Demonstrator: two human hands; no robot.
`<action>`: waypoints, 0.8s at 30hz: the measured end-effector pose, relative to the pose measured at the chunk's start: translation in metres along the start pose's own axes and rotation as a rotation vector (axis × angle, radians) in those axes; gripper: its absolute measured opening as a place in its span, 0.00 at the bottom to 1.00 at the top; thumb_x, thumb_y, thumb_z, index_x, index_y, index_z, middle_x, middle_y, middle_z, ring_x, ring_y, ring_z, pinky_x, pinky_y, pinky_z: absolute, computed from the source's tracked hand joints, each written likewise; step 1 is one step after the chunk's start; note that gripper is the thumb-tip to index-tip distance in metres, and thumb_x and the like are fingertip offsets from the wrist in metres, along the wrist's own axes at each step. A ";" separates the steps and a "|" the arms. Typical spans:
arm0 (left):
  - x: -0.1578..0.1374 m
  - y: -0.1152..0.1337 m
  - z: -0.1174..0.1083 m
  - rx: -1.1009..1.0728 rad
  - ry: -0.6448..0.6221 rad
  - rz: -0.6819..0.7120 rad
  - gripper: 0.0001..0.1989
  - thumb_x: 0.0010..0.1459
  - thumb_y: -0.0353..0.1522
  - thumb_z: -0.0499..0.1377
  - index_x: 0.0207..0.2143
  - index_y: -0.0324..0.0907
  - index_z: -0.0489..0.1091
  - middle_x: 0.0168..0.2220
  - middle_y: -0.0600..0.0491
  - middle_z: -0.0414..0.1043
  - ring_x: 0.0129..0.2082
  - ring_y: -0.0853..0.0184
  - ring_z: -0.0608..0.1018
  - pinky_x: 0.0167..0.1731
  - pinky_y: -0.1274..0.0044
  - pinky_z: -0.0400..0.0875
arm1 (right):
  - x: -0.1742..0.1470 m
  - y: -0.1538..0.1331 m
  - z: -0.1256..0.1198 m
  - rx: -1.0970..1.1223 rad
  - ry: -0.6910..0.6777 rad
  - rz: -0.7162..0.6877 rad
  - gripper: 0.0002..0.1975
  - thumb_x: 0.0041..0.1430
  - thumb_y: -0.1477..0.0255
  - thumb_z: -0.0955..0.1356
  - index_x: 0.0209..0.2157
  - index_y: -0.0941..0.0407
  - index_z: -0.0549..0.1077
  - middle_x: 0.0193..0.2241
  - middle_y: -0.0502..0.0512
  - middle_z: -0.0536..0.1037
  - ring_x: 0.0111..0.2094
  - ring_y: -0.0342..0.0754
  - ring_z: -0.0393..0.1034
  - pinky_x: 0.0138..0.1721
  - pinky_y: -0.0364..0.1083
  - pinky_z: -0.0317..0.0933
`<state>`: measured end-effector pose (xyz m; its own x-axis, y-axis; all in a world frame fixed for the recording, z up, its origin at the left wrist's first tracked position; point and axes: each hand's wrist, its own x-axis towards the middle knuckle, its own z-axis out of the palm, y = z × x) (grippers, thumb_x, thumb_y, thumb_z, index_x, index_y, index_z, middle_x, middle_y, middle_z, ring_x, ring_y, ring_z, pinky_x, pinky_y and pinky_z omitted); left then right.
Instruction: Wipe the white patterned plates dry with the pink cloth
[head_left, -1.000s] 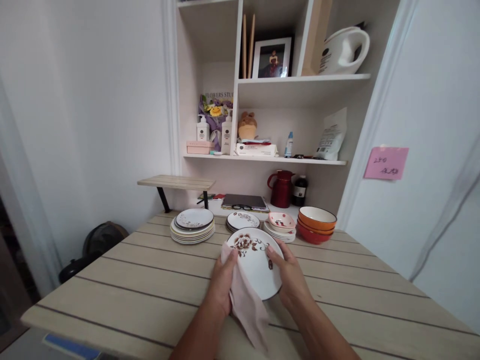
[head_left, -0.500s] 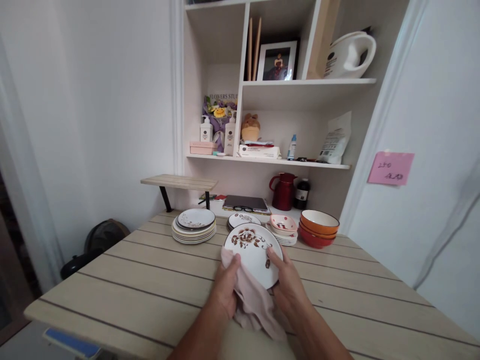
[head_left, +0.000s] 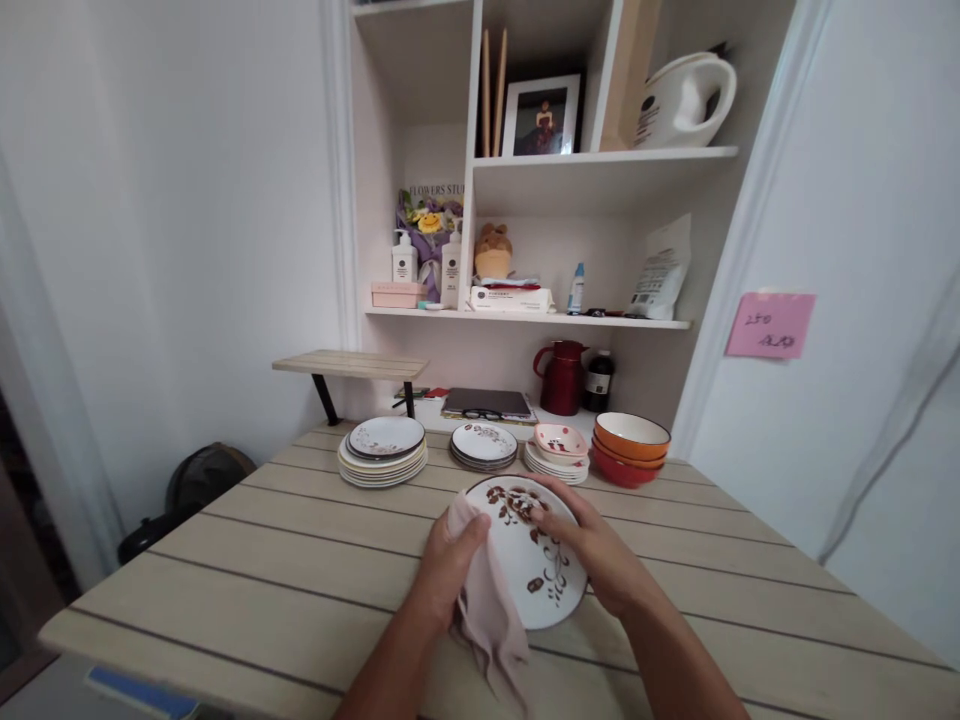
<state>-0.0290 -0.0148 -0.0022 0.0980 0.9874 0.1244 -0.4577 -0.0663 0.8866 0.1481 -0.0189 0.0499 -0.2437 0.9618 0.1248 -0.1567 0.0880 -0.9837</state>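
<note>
A white plate (head_left: 517,570) with a dark rim and brown flower pattern is tilted toward me above the table's front half. My left hand (head_left: 450,560) grips its left edge through a pale pink cloth (head_left: 487,610), thumb on top and the cloth's loose end hanging down. On the plate's upper right edge is my right hand (head_left: 592,535), its thumb lying over the painted flower and its other fingers partly hidden behind the rim. Both hands are closed on the plate.
Along the table's back stand a tall plate stack (head_left: 382,465), smaller dark-rimmed plates (head_left: 484,445), small dishes with a pink bowl (head_left: 561,443), and orange and red bowls (head_left: 631,450). A small raised wooden shelf (head_left: 349,364) stands at back left. Behind are a red jug (head_left: 562,380) and a laptop (head_left: 487,402).
The plate has turned clockwise and come lower and nearer. My right hand has moved up to its upper right edge. My left hand keeps the cloth at the left edge.
</note>
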 end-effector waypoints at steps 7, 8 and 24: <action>0.003 -0.002 0.000 -0.048 0.034 -0.035 0.26 0.48 0.41 0.65 0.48 0.37 0.70 0.43 0.42 0.77 0.43 0.56 0.78 0.46 0.69 0.70 | 0.012 0.019 0.007 0.108 0.201 -0.075 0.23 0.45 0.64 0.73 0.44 0.53 0.72 0.32 0.52 0.80 0.30 0.49 0.73 0.30 0.45 0.65; 0.004 -0.002 0.000 -0.081 0.040 -0.045 0.26 0.48 0.41 0.65 0.48 0.38 0.70 0.43 0.42 0.77 0.42 0.56 0.78 0.45 0.69 0.70 | 0.013 0.022 0.010 0.146 0.218 -0.088 0.23 0.45 0.64 0.73 0.44 0.53 0.72 0.32 0.52 0.80 0.30 0.49 0.73 0.30 0.45 0.65; 0.008 -0.011 0.007 -0.286 0.072 -0.086 0.29 0.49 0.42 0.64 0.53 0.41 0.66 0.45 0.42 0.76 0.41 0.56 0.79 0.44 0.66 0.72 | 0.020 0.042 0.040 0.490 0.485 -0.134 0.36 0.46 0.65 0.73 0.57 0.46 0.60 0.43 0.52 0.79 0.42 0.51 0.74 0.41 0.49 0.70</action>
<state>-0.0168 -0.0073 -0.0073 0.0887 0.9960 0.0134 -0.6818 0.0509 0.7297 0.0987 -0.0065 0.0163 0.2445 0.9680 0.0566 -0.5967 0.1962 -0.7781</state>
